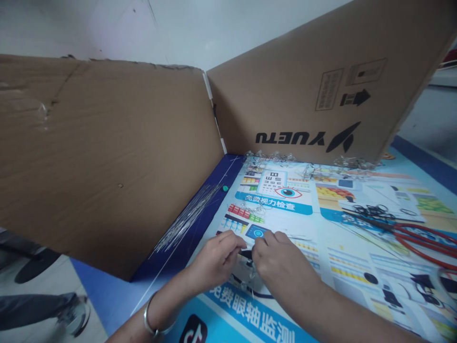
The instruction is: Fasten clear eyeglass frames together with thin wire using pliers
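Observation:
My left hand (223, 252) is closed, thumb and forefinger pinched together. Almost touching it, my right hand (276, 259) also pinches, its fingers bent down over the printed sheet (250, 305). Just below the fingertips hangs a small piece with clear beads and thin wire (252, 275); it seems to come from my right fingers, though the grip itself is hidden. What my left fingertips hold is too small to make out. To the left lies a bundle of thin straight silvery wires (191, 216).
Two cardboard panels (107, 157) meet in a corner behind. Clear beaded pieces (271, 156) line the right panel's foot. On the right lie red-handled scissors (421, 233) and a heap of black loops (374, 212). A green bit (225, 188) sits near the wires. Someone's leg and shoe (73, 314) show lower left.

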### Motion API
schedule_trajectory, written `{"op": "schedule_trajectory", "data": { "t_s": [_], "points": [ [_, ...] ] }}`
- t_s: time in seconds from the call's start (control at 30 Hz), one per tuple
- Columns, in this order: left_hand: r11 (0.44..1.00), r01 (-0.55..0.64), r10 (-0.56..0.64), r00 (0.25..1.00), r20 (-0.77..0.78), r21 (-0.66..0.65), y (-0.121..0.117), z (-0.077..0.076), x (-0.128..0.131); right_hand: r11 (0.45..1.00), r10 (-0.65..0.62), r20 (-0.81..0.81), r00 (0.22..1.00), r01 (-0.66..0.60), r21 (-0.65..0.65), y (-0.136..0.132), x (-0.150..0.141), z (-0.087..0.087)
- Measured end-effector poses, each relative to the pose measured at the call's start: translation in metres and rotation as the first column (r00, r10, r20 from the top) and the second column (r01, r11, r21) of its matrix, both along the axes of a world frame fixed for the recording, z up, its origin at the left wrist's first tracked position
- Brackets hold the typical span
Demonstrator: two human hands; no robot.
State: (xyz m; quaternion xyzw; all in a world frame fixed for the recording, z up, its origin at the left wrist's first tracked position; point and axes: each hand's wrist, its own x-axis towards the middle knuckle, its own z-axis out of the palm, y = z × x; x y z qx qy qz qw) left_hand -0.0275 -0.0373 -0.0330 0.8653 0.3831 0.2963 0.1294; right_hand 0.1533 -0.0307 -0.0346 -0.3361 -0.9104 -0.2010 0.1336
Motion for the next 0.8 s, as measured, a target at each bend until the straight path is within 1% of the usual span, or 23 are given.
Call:
{"op": "schedule_trajectory", "data": {
  "t_s": [0.1,0.3,0.6,0.8],
  "points": [
    [1.0,0.015,-0.016,1.0,-0.02,-0.016,0.0002,0.0008,-0.0021,1.0,0.008,-0.017,1.0,-0.008,0.014,0.0006,0.0003,-0.0011],
    [1.0,0.018,-0.018,1.0,0.013,0.009,0.0021,0.0007,-0.005,0.996,0.022,-0.046,0.999,-0.018,0.085,0.0028,0.0016,-0.001],
    [0.999,0.03,-0.031,0.997,-0.066,-0.019,0.0002,0.0,-0.007,0.993,0.049,-0.079,0.996,-0.041,0.11,0.0058,0.003,-0.0025],
    [1.0,0.021,-0.022,0.992,-0.121,-0.01,-0.0002,0.001,-0.0071,0.994,0.031,-0.059,0.998,-0.025,0.109,0.0052,0.0025,-0.0028]
  ]
}}
